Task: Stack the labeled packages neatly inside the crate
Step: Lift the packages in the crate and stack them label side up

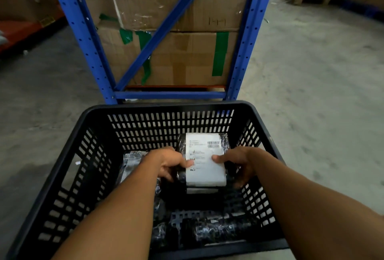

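We hold a black plastic-wrapped package with a white printed label [204,161] inside the black slotted plastic crate [68,178], near its far wall. Our left hand [171,163] grips its left edge, thumb pressed on the label and fingers curled under the wrap. Our right hand [239,165] clasps the right edge, thumb on the label, fingers wrapped below. Beneath our fingers another labelled package [200,190] shows its white edge. More shiny black wrapped packages [216,230] lie nearer us, below our wrists.
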Tool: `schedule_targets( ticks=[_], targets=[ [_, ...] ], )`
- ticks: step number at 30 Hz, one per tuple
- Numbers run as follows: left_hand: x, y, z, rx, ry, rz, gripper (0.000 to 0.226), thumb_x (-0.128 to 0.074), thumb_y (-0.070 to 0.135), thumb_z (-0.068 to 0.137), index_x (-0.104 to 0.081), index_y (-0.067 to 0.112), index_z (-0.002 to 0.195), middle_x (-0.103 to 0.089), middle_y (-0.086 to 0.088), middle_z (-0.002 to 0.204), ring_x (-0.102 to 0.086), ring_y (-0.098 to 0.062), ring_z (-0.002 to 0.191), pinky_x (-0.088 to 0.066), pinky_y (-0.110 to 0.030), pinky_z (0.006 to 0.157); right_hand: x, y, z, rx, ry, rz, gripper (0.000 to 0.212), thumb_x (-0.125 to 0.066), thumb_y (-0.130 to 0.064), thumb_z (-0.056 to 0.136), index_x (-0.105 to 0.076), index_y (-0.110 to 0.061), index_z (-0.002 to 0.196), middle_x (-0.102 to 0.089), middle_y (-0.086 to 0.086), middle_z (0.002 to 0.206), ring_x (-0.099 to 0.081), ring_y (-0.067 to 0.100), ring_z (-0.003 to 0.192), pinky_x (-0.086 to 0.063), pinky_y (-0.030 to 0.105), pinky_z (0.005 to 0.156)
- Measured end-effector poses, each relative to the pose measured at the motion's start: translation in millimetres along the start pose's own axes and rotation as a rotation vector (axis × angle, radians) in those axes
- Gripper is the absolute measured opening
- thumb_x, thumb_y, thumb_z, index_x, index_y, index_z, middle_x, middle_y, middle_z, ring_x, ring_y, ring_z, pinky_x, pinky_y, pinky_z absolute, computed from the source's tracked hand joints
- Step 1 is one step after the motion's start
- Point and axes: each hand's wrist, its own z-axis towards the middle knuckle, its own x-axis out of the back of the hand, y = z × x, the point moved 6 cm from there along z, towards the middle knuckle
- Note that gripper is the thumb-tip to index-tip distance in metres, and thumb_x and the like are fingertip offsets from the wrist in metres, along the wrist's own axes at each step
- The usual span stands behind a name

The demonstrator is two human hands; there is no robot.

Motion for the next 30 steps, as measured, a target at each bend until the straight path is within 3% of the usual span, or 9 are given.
schedule_targets(
  ticks=[4,6,10,13,19,23,26,28,30],
  targets=[
    [-6,3,5,-0.052,0.087,0.014,0.059,-0.073,0.001,0.082,-0.043,0.005,0.133,-0.059,-0.016,0.131,-0.059,-0.033,0.118,-0.051,-0.043,0.074,7,-5,4,0.055,0.097,-0.049,0.072,-0.077,-0.035,0.08,-0.046,-0.005,0.137,-0.051,0.017,0.131,-0.06,0.041,0.097,-0.054,0.056,0.087],
    [-9,2,11,-0.063,0.119,0.029,0.063,-0.073,0.002,0.082,-0.043,0.008,0.136,-0.059,-0.014,0.135,-0.059,-0.032,0.118,-0.05,-0.042,0.072,8,-3,7,0.041,0.101,-0.07,0.068,-0.079,-0.03,0.079,-0.049,-0.003,0.133,-0.057,0.017,0.125,-0.061,0.036,0.087,-0.054,0.055,0.09],
    [-10,-1,22,-0.081,0.158,0.047,0.076,-0.075,0.005,0.08,-0.037,0.014,0.144,-0.051,-0.012,0.143,-0.052,-0.033,0.126,-0.051,-0.046,0.083,7,3,18,0.032,0.115,-0.045,0.059,-0.08,-0.018,0.078,-0.054,-0.002,0.129,-0.059,0.017,0.129,-0.062,0.037,0.099,-0.054,0.055,0.091],
    [-12,-6,32,-0.084,0.186,0.067,0.068,-0.075,0.006,0.08,-0.042,0.012,0.14,-0.053,-0.011,0.14,-0.053,-0.033,0.124,-0.052,-0.044,0.085,3,4,26,0.036,0.139,-0.037,0.059,-0.08,-0.015,0.078,-0.053,-0.002,0.129,-0.057,0.02,0.132,-0.06,0.041,0.112,-0.055,0.056,0.088],
    [-12,-16,56,-0.034,0.178,0.092,0.065,-0.075,0.011,0.081,-0.046,0.013,0.139,-0.056,-0.009,0.139,-0.057,-0.031,0.12,-0.054,-0.044,0.085,2,8,48,0.004,0.181,-0.032,0.066,-0.084,-0.016,0.073,-0.053,-0.001,0.128,-0.058,0.022,0.129,-0.062,0.041,0.101,-0.058,0.055,0.079],
    [-11,-17,61,-0.02,0.213,0.122,0.071,-0.08,0.018,0.076,-0.047,0.017,0.139,-0.056,-0.01,0.14,-0.066,-0.031,0.105,-0.055,-0.048,0.088,4,5,48,0.009,0.222,-0.055,0.07,-0.087,-0.017,0.069,-0.052,-0.001,0.128,-0.057,0.022,0.13,-0.061,0.044,0.105,-0.059,0.055,0.074],
    [-10,-14,48,-0.037,0.324,0.222,0.055,-0.079,0.023,0.079,-0.055,0.005,0.124,-0.062,-0.01,0.123,-0.067,-0.032,0.097,-0.056,-0.046,0.087,5,8,43,0.029,0.308,-0.074,0.082,-0.091,-0.026,0.063,-0.049,-0.002,0.129,-0.059,0.02,0.128,-0.062,0.042,0.107,-0.06,0.055,0.075],
    [-11,-14,40,-0.024,0.37,0.324,0.046,-0.076,0.032,0.082,-0.056,0.004,0.112,-0.061,-0.011,0.106,-0.071,-0.029,0.081,-0.06,-0.039,0.076,7,12,33,0.048,0.358,-0.154,0.085,-0.089,-0.037,0.062,-0.049,-0.003,0.129,-0.059,0.019,0.129,-0.061,0.04,0.11,-0.057,0.053,0.085],
    [-13,-14,31,-0.006,0.388,0.383,0.045,-0.075,0.038,0.082,-0.057,0.005,0.107,-0.065,-0.01,0.1,-0.07,-0.022,0.061,-0.058,-0.029,0.057,3,15,25,0.047,0.288,-0.287,0.082,-0.084,-0.043,0.069,-0.051,-0.002,0.131,-0.058,0.019,0.133,-0.057,0.04,0.12,-0.05,0.052,0.099]
  ],
)
